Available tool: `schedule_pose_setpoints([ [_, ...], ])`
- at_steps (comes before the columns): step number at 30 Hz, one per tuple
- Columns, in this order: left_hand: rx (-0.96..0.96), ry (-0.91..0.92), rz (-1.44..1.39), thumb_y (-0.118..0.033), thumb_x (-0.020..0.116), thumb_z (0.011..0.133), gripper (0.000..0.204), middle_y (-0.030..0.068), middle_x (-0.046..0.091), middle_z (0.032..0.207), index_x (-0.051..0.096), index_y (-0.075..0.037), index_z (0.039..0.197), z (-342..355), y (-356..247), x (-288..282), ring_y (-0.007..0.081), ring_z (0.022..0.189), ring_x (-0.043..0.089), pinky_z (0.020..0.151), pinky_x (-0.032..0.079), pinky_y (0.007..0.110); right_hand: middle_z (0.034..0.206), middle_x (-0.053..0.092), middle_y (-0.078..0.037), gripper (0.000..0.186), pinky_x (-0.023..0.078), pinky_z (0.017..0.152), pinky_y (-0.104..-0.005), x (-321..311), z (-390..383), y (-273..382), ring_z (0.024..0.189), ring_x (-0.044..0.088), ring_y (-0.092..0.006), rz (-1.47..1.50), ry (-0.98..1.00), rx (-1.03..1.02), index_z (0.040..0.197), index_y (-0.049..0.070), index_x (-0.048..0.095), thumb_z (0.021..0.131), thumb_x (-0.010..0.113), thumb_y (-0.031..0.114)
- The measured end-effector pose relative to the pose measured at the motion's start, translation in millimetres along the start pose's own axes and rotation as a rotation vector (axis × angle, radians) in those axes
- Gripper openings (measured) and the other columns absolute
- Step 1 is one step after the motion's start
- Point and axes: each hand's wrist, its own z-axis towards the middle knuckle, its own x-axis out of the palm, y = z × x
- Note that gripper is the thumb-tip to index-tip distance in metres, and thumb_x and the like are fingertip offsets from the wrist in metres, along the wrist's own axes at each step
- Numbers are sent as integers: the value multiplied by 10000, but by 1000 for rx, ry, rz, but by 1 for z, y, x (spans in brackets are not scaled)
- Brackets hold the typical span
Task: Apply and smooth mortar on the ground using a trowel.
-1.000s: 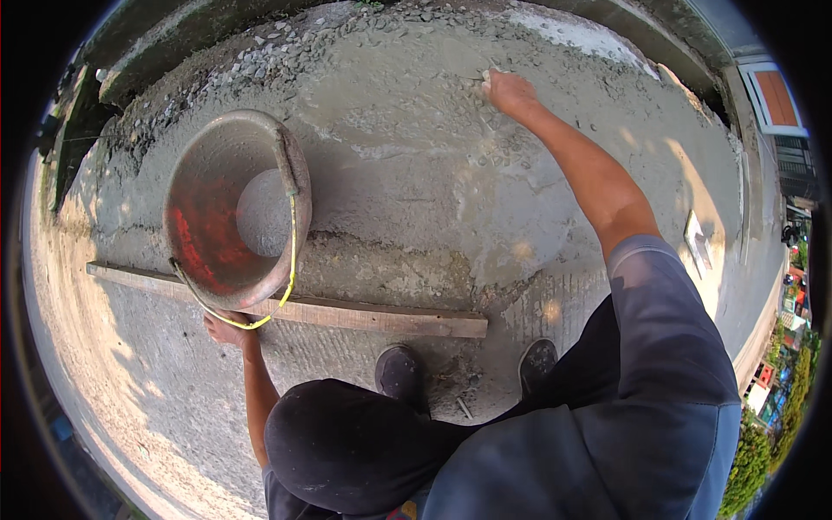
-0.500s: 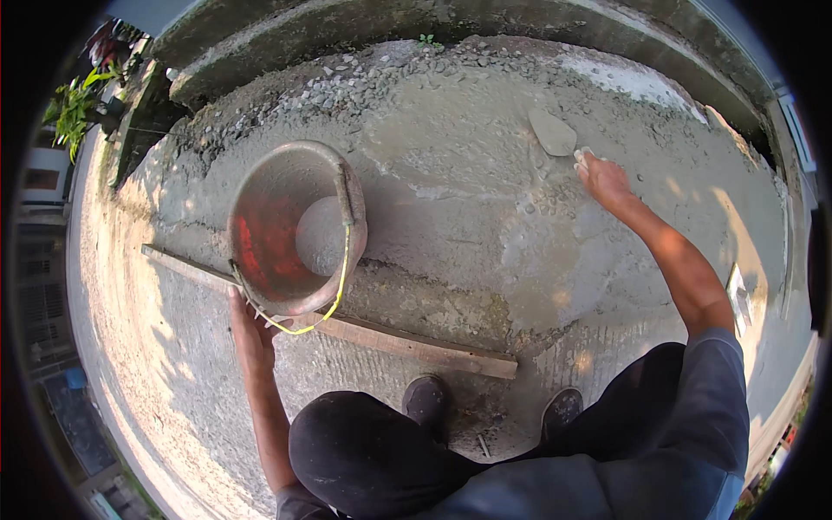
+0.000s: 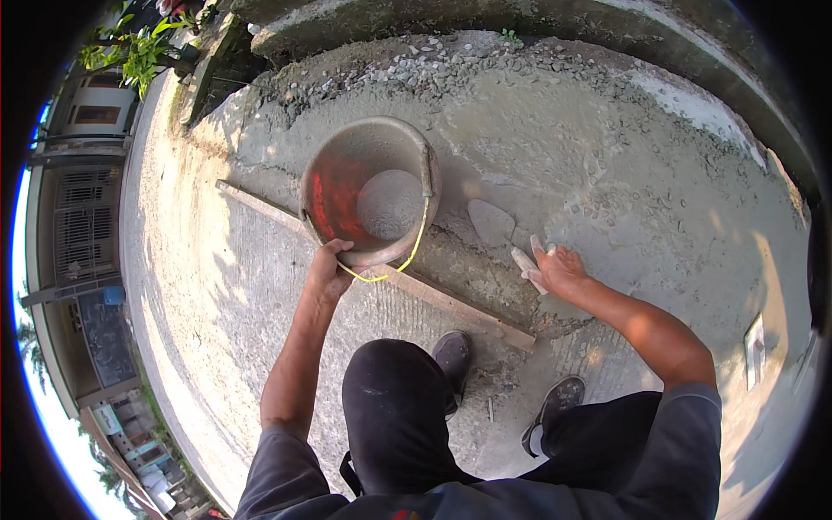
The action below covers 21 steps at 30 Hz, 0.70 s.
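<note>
A cement-smeared bucket, reddish inside, is tilted with its mouth toward me. My left hand grips its near rim, thumb over the edge. The bucket's wire handle, sleeved in yellow on one stretch, hangs along its right side. In my right hand is a trowel, its pale handle partly covered by my fingers. The trowel's cement-coated blade points left toward the bucket, just above the wet cement's near edge. Wet grey cement spreads beyond both hands.
A long wooden board lies slantwise beneath the bucket and in front of my shoes. Gravel lines the far edge below a low concrete wall. A pale flat piece rests at far right. Plants stand far left.
My right hand has drawn the trowel nearer and leftward, from the far wet cement to beside the bucket. My left hand's thumb now shows over the rim. The whole view has shifted.
</note>
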Motion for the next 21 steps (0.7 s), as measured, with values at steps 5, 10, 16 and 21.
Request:
schedule_pose_setpoints([
  [5,6,48,80,-19,492,827,244,180,552,1033,475,94,1043,-82,-57,-4,302,944,603,846,546,417,967,652,-197,423,491,785,-472,-36,-167,-64,928,623,-347,112,12,407,1205,32,522,894,518,319],
  [10,-95,-24,182,-7,503,791,340,190,564,1123,490,93,1115,-212,-122,21,311,1024,590,885,528,413,973,654,-193,294,496,808,-448,-25,-503,-32,913,631,-349,255,231,998,1011,29,595,857,510,264],
  [16,-148,-67,398,-35,543,714,507,153,536,1177,483,-43,1217,-329,-166,-2,322,1066,547,840,513,449,1099,627,-216,307,473,901,-430,-30,-838,179,1072,584,-354,706,509,1496,975,16,670,783,554,225],
  [21,-55,-59,665,-80,556,715,524,141,527,1198,483,-55,1233,-403,-178,-4,325,1068,547,806,510,467,886,660,-245,376,573,647,-400,-31,-913,320,702,681,-343,1333,255,1698,904,-65,628,848,574,302],
])
